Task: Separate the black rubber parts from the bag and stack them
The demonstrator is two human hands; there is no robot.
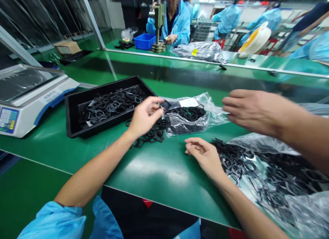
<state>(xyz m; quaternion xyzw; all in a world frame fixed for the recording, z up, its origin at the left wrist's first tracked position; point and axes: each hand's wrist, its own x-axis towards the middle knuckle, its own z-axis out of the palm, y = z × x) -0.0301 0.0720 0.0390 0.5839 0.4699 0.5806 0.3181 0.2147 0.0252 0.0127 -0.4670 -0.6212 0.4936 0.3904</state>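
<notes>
My left hand [146, 118] pinches a small black plastic part [166, 104] between thumb and fingers, at the left end of a clear plastic bag [186, 124] with black parts inside. Under and beside that hand lies a loose heap of black parts [154, 133] on the green table. My right hand [204, 156] is closed, its fingers curled with the thumb against them; whatever they may hold is hidden. It is in front of the bag, left of a big pile of black ring-shaped parts [238, 165]. Another person's hand [253, 109] reaches in from the right at the bag's right end.
A black tray [108, 128] of similar parts sits behind my left forearm. A weighing scale [28, 102] stands at the far left. On the right, an opened plastic bag [308, 204] surrounds the pile. Beyond a rail, a person in blue works near a blue bin [144, 42].
</notes>
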